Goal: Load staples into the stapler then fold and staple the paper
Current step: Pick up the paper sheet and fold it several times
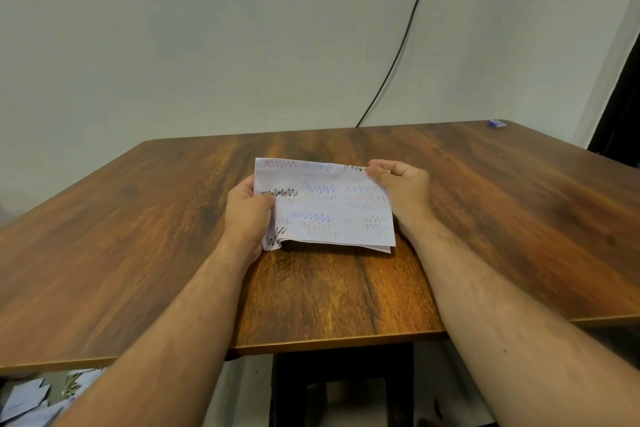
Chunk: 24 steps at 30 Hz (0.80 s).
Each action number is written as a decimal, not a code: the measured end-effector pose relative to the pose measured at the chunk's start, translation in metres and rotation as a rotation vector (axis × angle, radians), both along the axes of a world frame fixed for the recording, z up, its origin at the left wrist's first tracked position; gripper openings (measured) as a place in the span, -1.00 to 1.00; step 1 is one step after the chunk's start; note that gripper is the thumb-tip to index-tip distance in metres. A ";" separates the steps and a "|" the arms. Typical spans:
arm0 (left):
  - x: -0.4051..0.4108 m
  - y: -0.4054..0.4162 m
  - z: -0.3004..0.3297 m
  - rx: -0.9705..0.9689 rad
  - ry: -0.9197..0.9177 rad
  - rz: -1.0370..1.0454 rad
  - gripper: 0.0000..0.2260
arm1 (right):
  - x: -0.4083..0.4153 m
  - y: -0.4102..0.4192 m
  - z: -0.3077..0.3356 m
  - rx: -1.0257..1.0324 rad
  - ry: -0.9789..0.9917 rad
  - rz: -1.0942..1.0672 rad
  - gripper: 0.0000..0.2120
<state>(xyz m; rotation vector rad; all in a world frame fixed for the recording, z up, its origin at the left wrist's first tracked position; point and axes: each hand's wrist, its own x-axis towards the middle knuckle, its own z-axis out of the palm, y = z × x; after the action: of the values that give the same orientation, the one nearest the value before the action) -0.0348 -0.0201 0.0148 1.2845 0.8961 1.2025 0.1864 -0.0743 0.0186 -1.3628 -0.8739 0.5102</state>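
A folded white paper (325, 208) covered in coloured scribbles lies on the middle of the wooden table (485, 211), its folded edge nearest me. My left hand (247, 208) pinches the paper's left edge, thumb on top. My right hand (398, 184) pinches the far right corner between thumb and fingers. No stapler shows in this view.
A small blue box (497, 123) sits at the table's far right corner. A black cable (401, 45) runs down the wall behind the table. Scraps of paper (31, 402) lie on the floor at lower left. A dark stool (343, 388) stands under the table.
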 end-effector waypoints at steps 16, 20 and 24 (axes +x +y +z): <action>-0.001 0.011 -0.003 -0.044 -0.173 0.020 -0.66 | 0.001 -0.002 -0.006 -0.004 0.004 -0.016 -0.86; -0.002 0.013 -0.004 -0.080 -0.190 -0.012 -0.70 | 0.001 -0.005 -0.002 0.039 0.117 0.042 -0.88; -0.002 0.018 -0.006 -0.121 -0.265 0.100 -0.60 | 0.001 -0.007 -0.002 -0.055 0.106 0.119 -0.85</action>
<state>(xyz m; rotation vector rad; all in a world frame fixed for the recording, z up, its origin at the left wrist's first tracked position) -0.0364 -0.0024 0.0085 0.9669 0.8316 1.3402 0.1871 -0.0811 0.0168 -1.3264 -0.8626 0.6962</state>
